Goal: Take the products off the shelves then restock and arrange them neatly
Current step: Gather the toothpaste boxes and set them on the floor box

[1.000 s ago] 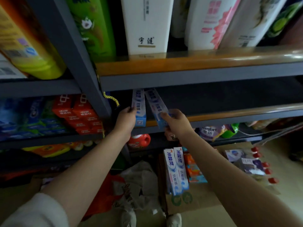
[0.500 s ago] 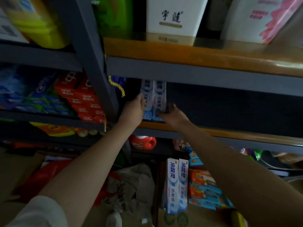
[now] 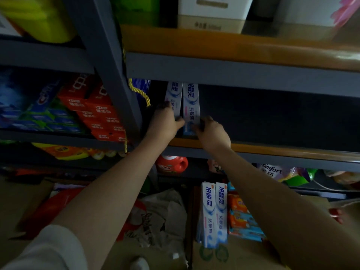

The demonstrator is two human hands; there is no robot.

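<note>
Shadow hides the shelf depths where left hand and right hand each grip a toothpaste box reading "抗敏感".

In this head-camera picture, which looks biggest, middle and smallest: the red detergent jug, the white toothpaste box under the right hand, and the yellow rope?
As they look in the head view:
1. Toothpaste box, upright on the shelf, the right hand on its lower end.
2. Red detergent jug, partly hidden behind the shelf edge.
3. Yellow rope, thin.
</note>
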